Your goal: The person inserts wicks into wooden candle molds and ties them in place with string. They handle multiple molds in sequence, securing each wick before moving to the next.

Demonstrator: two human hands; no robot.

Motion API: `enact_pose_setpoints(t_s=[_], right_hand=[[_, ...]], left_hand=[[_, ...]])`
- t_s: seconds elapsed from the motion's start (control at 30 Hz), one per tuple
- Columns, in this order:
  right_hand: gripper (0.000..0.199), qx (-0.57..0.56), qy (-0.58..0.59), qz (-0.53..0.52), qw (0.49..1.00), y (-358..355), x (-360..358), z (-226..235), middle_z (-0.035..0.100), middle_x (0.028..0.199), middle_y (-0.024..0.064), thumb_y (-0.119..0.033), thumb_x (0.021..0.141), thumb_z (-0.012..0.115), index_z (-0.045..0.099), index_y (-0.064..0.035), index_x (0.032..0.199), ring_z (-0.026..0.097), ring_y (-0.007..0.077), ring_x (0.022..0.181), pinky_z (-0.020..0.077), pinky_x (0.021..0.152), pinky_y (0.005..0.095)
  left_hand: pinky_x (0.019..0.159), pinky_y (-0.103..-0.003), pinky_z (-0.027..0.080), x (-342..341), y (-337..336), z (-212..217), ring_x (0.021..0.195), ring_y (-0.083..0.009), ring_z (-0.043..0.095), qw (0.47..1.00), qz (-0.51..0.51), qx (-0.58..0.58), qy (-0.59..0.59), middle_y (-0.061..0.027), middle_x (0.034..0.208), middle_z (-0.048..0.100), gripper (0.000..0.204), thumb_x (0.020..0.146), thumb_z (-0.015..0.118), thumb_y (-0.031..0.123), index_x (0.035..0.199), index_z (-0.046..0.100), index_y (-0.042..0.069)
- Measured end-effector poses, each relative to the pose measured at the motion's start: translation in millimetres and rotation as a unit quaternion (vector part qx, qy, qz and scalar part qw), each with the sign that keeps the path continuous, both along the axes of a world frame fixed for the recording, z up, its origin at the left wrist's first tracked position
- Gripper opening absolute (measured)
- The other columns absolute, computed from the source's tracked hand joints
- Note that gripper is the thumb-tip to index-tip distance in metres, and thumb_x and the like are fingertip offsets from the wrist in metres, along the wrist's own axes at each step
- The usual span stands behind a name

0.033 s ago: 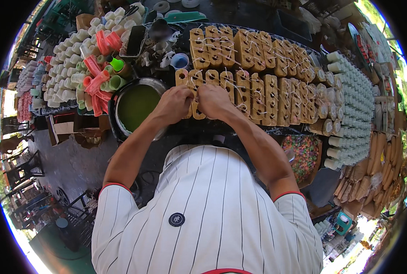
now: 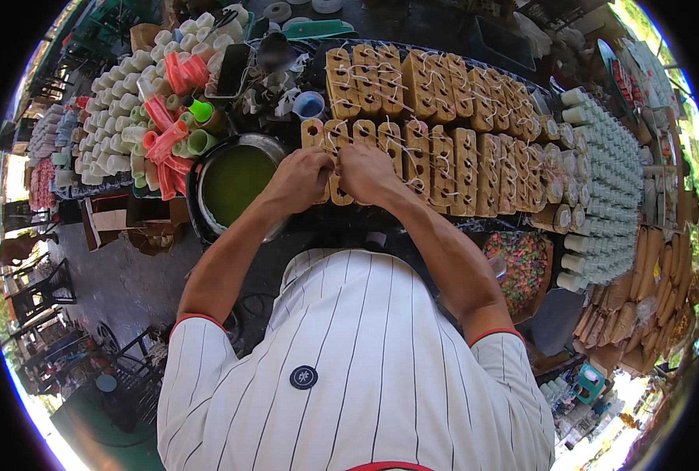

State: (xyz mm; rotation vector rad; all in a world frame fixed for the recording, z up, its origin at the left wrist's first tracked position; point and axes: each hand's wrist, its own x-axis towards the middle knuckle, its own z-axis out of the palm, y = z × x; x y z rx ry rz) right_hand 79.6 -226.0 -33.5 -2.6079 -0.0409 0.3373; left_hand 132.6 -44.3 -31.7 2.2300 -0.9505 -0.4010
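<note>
My left hand [image 2: 300, 180] and my right hand [image 2: 367, 173] are close together over the near row of tan blocks [image 2: 441, 169]. These blocks have round holes along their tops, and thin white strings [image 2: 394, 141] run across them. Both hands are closed, thumbs and fingertips pinched together, with the knuckles nearly meeting. What lies between the fingertips is too small and hidden to make out. The block [image 2: 338, 192] under my hands is partly covered by them. Just left of my left hand stands a round metal pot [image 2: 205, 196] holding green liquid [image 2: 238, 182].
A second row of blocks [image 2: 436, 82] lies behind. At left are stacked pale cylinders [image 2: 114, 129], pink pieces [image 2: 161, 145] and a blue cup [image 2: 309, 104]. Rows of whitish cylinders [image 2: 608, 188] stand at right. A box of colourful bits [image 2: 516, 263] sits near my right forearm.
</note>
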Motion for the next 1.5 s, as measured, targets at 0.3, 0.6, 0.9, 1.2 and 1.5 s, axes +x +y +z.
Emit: enact_pose_setpoints(t_s=[0.3, 0.6, 0.9, 1.2, 1.5], right_hand=[[0.008, -0.004, -0.189, -0.025, 0.982, 0, -40, 4, 0.071, 0.099, 0.0135, -0.01, 0.087, 0.066, 0.07, -0.0047, 0.092, 0.07, 0.0336, 0.101, 0.0555, 0.087, 0.0479], [0.015, -0.06, -0.275, -0.005, 0.96, 3, -44, -25, 0.069, 0.093, 0.0122, -0.008, 0.083, 0.065, 0.073, -0.0051, 0.095, 0.068, 0.0301, 0.098, 0.0503, 0.087, 0.0416], [0.027, -0.056, -0.303, 0.047, 0.95, 0, -52, -26, 0.07, 0.093, 0.0122, -0.005, 0.08, 0.066, 0.075, -0.0012, 0.105, 0.067, 0.0305, 0.094, 0.0497, 0.089, 0.0435], [0.026, -0.139, -0.236, 0.089, 0.957, 9, -46, -18, 0.071, 0.095, 0.0131, -0.011, 0.085, 0.066, 0.076, 0.0026, 0.105, 0.068, 0.0293, 0.101, 0.0479, 0.092, 0.046], [0.018, 0.362, -0.105, -0.173, 0.91, 3, -66, 63, 0.072, 0.097, 0.0094, -0.012, 0.093, 0.08, 0.08, -0.0009, 0.107, 0.068, 0.0217, 0.084, 0.0519, 0.076, 0.0351]], left_hand=[[0.09, -0.048, 0.053, 9, -3, -1, 0.098, -0.0419, 0.069, 1.0, 0.023, 0.012, 0.006, -0.0232, 0.1, 0.071, 0.019, 0.092, 0.065, 0.011, 0.099, 0.073, -0.005], [0.09, -0.048, 0.053, 9, -21, 1, 0.097, -0.0423, 0.069, 1.0, -0.026, 0.01, 0.003, -0.0235, 0.097, 0.072, 0.019, 0.09, 0.064, 0.01, 0.098, 0.074, -0.005], [0.09, -0.048, 0.054, 12, -16, 3, 0.097, -0.0429, 0.07, 0.999, -0.003, 0.028, 0.025, -0.024, 0.097, 0.073, 0.02, 0.091, 0.065, 0.011, 0.098, 0.074, -0.006], [0.086, -0.046, 0.054, 14, -16, 3, 0.092, -0.0374, 0.071, 1.0, -0.008, 0.018, 0.007, -0.0198, 0.095, 0.072, 0.027, 0.095, 0.069, 0.019, 0.108, 0.071, -0.005], [0.052, -0.022, 0.034, -17, -4, 51, 0.078, -0.0142, 0.055, 0.715, 0.149, -0.344, 0.59, -0.0091, 0.114, 0.049, 0.119, 0.086, 0.035, 0.097, 0.165, 0.016, 0.01]])
